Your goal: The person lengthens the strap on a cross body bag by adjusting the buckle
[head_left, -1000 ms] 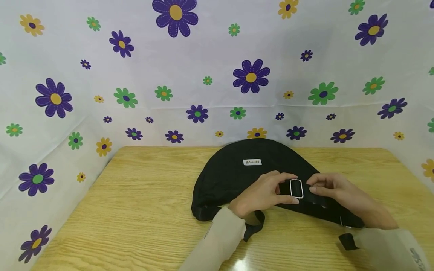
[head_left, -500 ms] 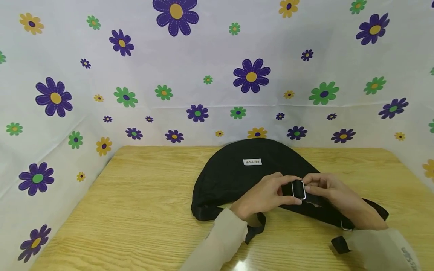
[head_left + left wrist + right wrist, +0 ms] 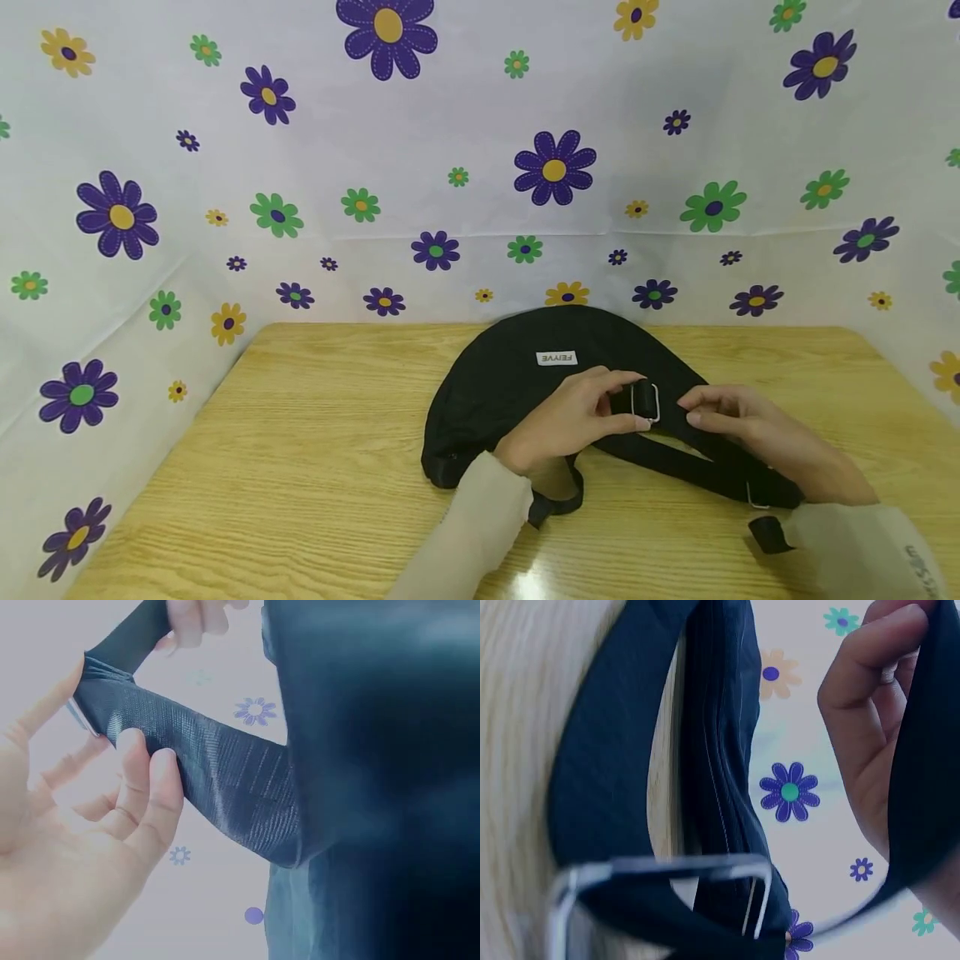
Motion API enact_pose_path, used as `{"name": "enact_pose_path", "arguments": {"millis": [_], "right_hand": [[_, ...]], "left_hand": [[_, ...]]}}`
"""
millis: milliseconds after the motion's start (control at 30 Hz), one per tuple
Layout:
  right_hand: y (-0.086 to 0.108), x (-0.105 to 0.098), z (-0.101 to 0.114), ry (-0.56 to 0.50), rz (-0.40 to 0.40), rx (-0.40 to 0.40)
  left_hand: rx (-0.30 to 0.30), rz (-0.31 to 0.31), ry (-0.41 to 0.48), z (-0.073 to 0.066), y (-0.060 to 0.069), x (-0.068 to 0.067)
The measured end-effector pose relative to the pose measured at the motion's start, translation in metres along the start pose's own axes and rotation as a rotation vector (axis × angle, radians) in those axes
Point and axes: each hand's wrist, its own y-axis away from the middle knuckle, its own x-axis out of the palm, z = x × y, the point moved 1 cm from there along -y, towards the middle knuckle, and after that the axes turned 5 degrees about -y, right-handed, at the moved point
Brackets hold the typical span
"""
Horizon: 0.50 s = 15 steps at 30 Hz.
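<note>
A black half-moon bag (image 3: pixel 517 383) with a small white label (image 3: pixel 557 358) lies on the table. My left hand (image 3: pixel 566 417) pinches a silver rectangular strap buckle (image 3: pixel 657 403) between thumb and forefinger, in front of the bag. Black webbing runs through that buckle; in the left wrist view the strap (image 3: pixel 217 761) slants past the fingertips towards the bag. To the right, my right hand (image 3: pixel 765 429) pinches the strap between thumb and fingers, its grip partly hidden. The right wrist view has this strap (image 3: pixel 930 750) taut beside the curled fingers.
A second metal ring (image 3: pixel 757 500) sits on the strap near my right wrist, with a loose strap end (image 3: pixel 770 535) below it. Another strap loop (image 3: pixel 573 492) lies under my left forearm. The wooden table (image 3: pixel 300 433) meets a flower-print cloth (image 3: pixel 465 125) behind.
My right hand came left to the buckle, then drew back right. My left hand has since moved slightly left and up with the buckle, and the gap between the hands has widened.
</note>
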Motion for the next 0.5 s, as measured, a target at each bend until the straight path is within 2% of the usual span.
{"name": "enact_pose_path", "arguments": {"millis": [267,500], "right_hand": [[0.000,-0.001,0.001,0.034,-0.008,-0.007],[-0.004,0.007,0.002,-0.026,0.001,-0.103]], "left_hand": [[-0.008,-0.018,0.028,0.000,0.001,-0.006],[-0.009,0.006,0.033,-0.002,0.000,-0.003]]}}
